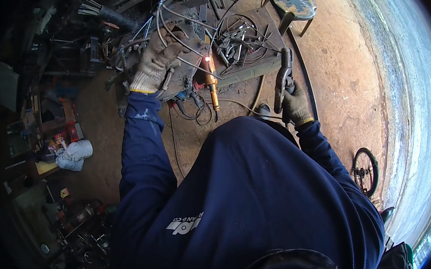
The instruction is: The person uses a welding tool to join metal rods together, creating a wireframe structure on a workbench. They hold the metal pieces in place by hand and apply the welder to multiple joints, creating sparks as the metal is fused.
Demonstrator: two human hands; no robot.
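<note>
My left hand point(163, 57), in a knitted work glove with a yellow-edged cuff, is closed around a frame of bent metal rods point(186, 20) over the cluttered bench. One spot on the frame glows bright orange, just above a yellow-orange tool point(213, 86) with a dark tip. To the right, well apart from the frame, my gloved right hand point(295, 104) grips a dark welding electrode holder point(284, 73) that points away from me. Any electrode in its jaws is too unclear to make out.
The metal workbench point(251, 71) carries loose rods and a pile of metal pieces point(239, 44). A worn stool point(293, 2) stands far right. Cables point(193, 111) run over the floor below the bench. A bicycle wheel point(365, 172) is at right; clutter and rags point(74, 154) lie left.
</note>
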